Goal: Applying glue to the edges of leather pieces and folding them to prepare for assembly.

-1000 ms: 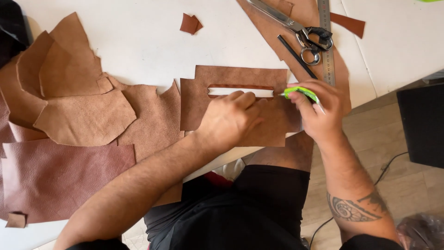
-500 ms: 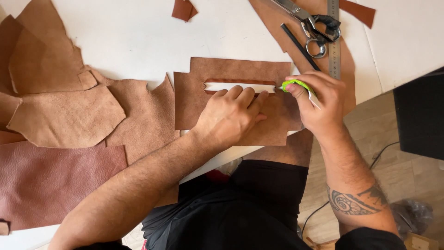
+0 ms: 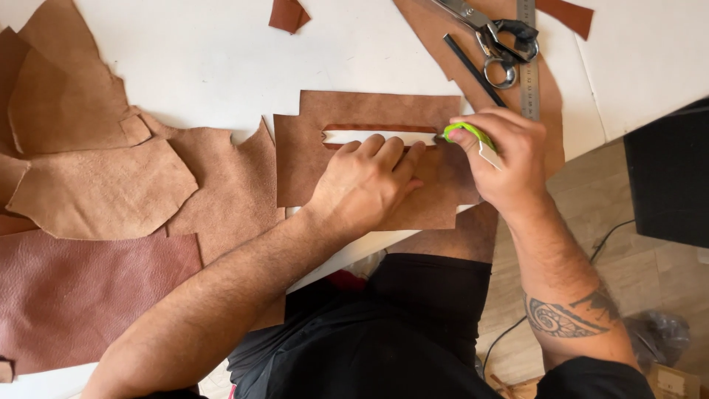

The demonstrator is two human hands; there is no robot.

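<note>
We have the left hand [image 3: 369,181] pressed flat, fingers spread, on the brown leather panel [image 3: 369,111] at the white bench [image 3: 221,66] edge, right hand [image 3: 506,159] closed around a green cutter [image 3: 467,131] at the slot's right end, scissors [image 3: 487,37] and steel ruler [image 3: 527,66] beyond.

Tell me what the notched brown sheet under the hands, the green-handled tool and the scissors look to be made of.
Notched brown sheet: probably leather, with a matte, suede-like nap and clean-cut edges.
Green-handled tool in the right hand: seemingly glossy plastic; its blade is hidden.
Scissors: apparently steel, grey and shiny, with darker handles.
</note>
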